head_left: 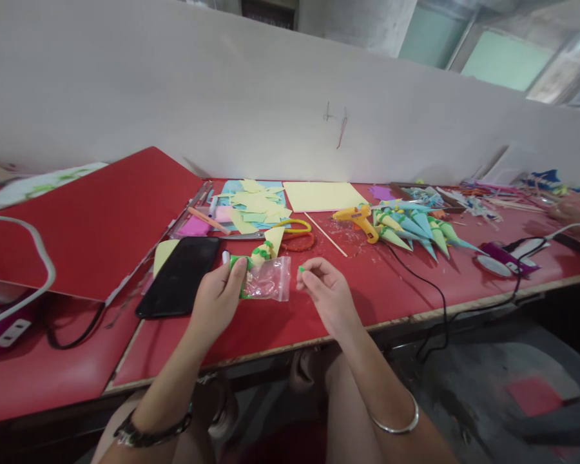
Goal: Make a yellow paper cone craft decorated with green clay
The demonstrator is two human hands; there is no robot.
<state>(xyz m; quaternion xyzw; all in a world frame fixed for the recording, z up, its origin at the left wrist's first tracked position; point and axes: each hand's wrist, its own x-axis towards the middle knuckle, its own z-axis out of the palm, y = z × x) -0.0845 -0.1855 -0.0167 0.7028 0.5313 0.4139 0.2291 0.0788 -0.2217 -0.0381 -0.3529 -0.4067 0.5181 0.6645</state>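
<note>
My left hand (219,293) is closed round a small clear zip bag (268,281) with soft green material at its left end. Between thumb and fingertips, my right hand (329,293) pinches a tiny green piece (301,269); it looks like modelling clay, just right of the bag. Behind the bag stands a small yellow figure (261,254) with green bits and a pale yellow paper cone (274,240). Whether my left hand also touches that figure is hidden. A black phone (180,277) lies left of my left hand.
A yellow glue gun (357,219) with a trailing black cord lies beside several green and blue paper cones (415,229). Scissors (297,227), a thin stick (326,234) and yellow paper scraps (258,205) are behind my hands. Another person's hand (577,216) shows at far right.
</note>
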